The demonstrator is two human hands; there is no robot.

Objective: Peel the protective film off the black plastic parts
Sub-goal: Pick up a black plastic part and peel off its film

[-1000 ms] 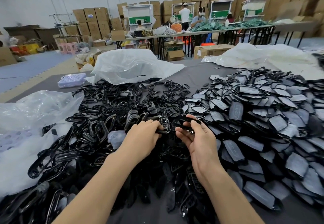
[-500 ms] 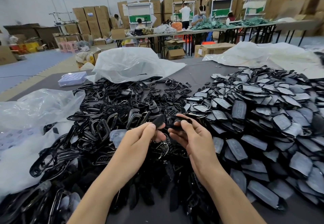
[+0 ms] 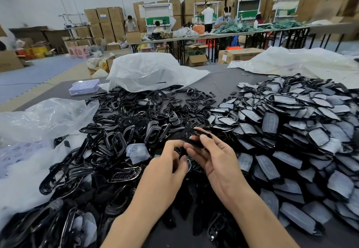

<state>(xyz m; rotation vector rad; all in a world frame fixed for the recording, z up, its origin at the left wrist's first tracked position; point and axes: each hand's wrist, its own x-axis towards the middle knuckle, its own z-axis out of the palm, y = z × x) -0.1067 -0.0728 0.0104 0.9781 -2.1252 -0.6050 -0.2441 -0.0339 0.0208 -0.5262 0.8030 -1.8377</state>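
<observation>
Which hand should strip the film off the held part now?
Left, probably. The right hand grips the black part, steadying it; the left hand pinches its near end and can pull away.

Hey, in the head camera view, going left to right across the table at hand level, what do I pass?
Clear plastic bag → heap of bare black frames → left hand → right hand, both pinching one black part → heap of film-covered parts.
</observation>
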